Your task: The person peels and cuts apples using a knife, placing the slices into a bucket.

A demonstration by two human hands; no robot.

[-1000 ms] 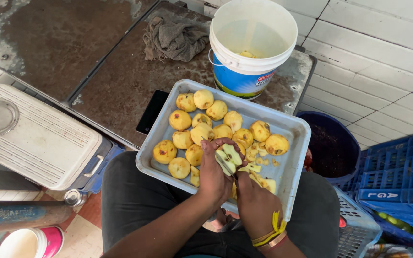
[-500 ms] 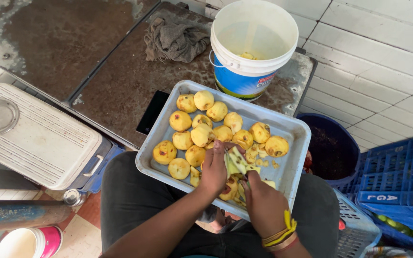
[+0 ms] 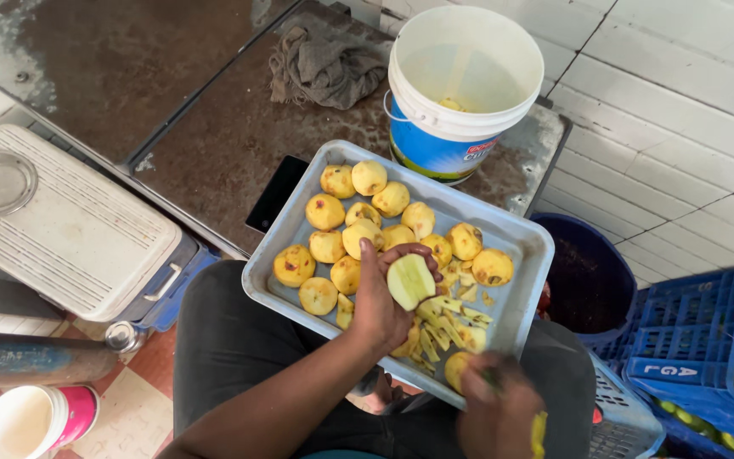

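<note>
Fingers (image 3: 384,255) of the left hand (image 3: 377,302) curl around a cut fruit half (image 3: 409,280), pale face up, over the grey tray (image 3: 520,297). Beneath lie peelings (image 3: 448,319); beyond, whole yellow fruits (image 3: 358,234). Right hand (image 3: 499,416) is blurred; grip unclear.

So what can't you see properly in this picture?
- Right hand: head view, motion-blurred and partly cut by the bottom edge; whatever it holds can't be told.
- White bucket: its wall hides most of the contents.
- Dark blue bin: inside too dark.
- Blue crate: cut by the right edge.
</note>
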